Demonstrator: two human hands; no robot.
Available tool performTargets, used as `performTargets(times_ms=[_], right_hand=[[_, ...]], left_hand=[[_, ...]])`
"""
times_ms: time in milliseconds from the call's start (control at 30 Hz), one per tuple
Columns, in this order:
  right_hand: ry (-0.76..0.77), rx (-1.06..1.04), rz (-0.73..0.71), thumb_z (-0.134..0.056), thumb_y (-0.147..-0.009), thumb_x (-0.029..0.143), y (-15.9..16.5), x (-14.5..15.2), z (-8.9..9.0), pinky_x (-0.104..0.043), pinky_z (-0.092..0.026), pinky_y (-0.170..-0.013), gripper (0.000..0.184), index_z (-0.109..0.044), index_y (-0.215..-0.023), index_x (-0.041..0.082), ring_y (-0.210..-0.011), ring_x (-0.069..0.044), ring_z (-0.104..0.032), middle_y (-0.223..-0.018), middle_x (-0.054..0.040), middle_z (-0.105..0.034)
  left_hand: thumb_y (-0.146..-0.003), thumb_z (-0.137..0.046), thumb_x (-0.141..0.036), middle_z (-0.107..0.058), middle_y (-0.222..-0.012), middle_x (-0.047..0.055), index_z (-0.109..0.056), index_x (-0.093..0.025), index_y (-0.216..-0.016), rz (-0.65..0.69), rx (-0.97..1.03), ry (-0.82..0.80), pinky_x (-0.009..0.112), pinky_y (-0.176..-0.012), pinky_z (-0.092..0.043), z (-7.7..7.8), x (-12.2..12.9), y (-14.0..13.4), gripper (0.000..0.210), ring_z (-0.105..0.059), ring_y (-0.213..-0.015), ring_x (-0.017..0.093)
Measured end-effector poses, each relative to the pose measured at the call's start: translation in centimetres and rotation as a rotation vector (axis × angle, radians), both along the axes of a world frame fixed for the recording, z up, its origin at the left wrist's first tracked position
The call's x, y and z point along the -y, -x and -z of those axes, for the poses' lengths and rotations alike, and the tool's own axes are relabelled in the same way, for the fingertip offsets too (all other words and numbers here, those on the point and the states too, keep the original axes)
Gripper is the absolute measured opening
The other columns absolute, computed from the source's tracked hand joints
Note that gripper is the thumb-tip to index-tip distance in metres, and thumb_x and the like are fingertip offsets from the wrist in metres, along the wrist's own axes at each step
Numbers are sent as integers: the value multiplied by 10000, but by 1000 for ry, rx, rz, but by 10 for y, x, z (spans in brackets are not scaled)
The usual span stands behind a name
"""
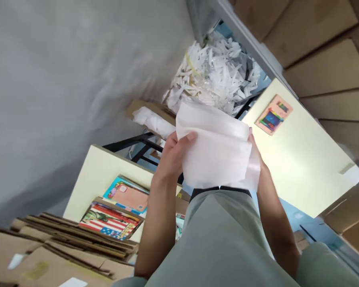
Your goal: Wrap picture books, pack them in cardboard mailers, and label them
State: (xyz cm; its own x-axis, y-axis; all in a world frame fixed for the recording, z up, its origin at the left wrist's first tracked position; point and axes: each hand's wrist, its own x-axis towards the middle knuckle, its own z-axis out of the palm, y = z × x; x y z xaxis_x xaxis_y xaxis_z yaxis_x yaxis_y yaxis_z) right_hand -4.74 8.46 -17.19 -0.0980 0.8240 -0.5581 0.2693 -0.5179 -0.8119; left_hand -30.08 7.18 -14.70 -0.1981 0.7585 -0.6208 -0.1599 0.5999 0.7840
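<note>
A stack of thin white, slightly translucent sheets, like foam wrapping or foam pouches (217,155), is held in front of my body. On its left edge my left hand (173,153) grips it, thumb lying on top and fingers underneath. At the opposite edge my right hand (255,153) holds the sheets, most of its fingers hidden behind them. Past the sheets lies a big heap of white shredded scraps (215,71). A pink card with a dark rainbow-edged picture (273,114) lies on the cream table at right.
Colourful printed boards (112,217) lie on the left cream table (88,175), beside a stack of flattened cardboard (62,247). Cardboard boxes (326,67) are piled at right. A grey wall (62,79) stands at left. The right cream table (305,167) is beside me.
</note>
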Motion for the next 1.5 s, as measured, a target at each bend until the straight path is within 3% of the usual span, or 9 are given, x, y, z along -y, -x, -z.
performTargets(times_ms=[133, 267, 467, 667, 833, 1000, 1133, 1333, 1500], right_hand=[[46, -112, 279, -622, -987, 957, -92, 23, -35, -555, -735, -944, 701, -875, -1112, 316, -1063, -365, -870, -971, -83, -884], [40, -76, 454, -843, -920, 794, -200, 60, -38, -456, -706, -784, 483, -818, -959, 314, -839, -274, -808, -890, -28, -834], [-9, 135, 731, -874, -922, 646, -337, 128, -2, -336, -636, -714, 370, -783, -961, 289, -732, -171, -677, -791, 31, -723], [-115, 455, 838, -793, -956, 590, -400, 177, 44, -422, -671, -888, 394, -747, -1182, 271, -973, -223, -758, -1068, -57, -799], [-53, 525, 836, -657, -1068, 660, -387, 202, 49, -429, -666, -848, 413, -761, -1143, 267, -887, -229, -785, -1018, -75, -824], [78, 367, 718, -687, -1019, 810, -364, 207, 45, -366, -584, -701, 559, -745, -915, 263, -696, -190, -696, -774, -13, -745], [-24, 387, 655, -707, -1056, 692, -350, 201, 22, -410, -619, -796, 425, -784, -939, 291, -783, -220, -693, -811, -22, -762], [-240, 259, 429, -654, -1159, 511, -319, 183, -34, -484, -665, -956, 253, -825, -1082, 340, -1027, -282, -779, -1033, -52, -844], [-253, 158, 207, -514, -1229, 421, -279, 168, -40, -453, -664, -965, 367, -722, -1525, 357, -1121, -281, -806, -1151, -60, -866]], left_hand=[[-925, -793, -823, -837, -993, 89, -782, -285, -1186, 212, -57, -80, 425, -790, -722, -8, -3, -85, 599, -848, -992, 326], [-903, -842, -812, -782, -940, 55, -715, -269, -1044, 448, -139, -121, 337, -722, -629, 8, -5, -182, 575, -759, -886, 253], [-931, -846, -726, -485, -667, -34, -553, -270, -799, 712, -208, -168, 294, -549, -379, 51, 12, -325, 557, -450, -623, 163], [-999, -839, -447, -546, -718, -14, -472, -275, -776, 886, -463, -165, 350, -679, -480, 88, 43, -419, 463, -522, -668, 196], [-944, -927, -369, -677, -1017, 64, -665, -266, -1066, 853, -559, -189, 452, -941, -632, 103, 63, -439, 308, -723, -988, 314], [-938, -957, -458, -668, -1374, 120, -667, -299, -1490, 785, -531, -303, 421, -911, -693, 95, 82, -442, 644, -755, -1173, 318], [-1123, -720, -565, -780, -1202, 103, -764, -259, -1383, 926, -390, -245, 320, -775, -645, 64, 95, -445, 404, -769, -995, 235], [-1139, -568, -764, -832, -1253, 100, -776, -303, -1443, 799, -219, -208, 306, -709, -622, -2, 94, -423, 590, -779, -901, 200], [-1085, -618, -819, -833, -1198, 86, -816, -307, -1351, 657, -280, -231, 308, -687, -633, -13, 78, -375, 610, -780, -842, 194]])
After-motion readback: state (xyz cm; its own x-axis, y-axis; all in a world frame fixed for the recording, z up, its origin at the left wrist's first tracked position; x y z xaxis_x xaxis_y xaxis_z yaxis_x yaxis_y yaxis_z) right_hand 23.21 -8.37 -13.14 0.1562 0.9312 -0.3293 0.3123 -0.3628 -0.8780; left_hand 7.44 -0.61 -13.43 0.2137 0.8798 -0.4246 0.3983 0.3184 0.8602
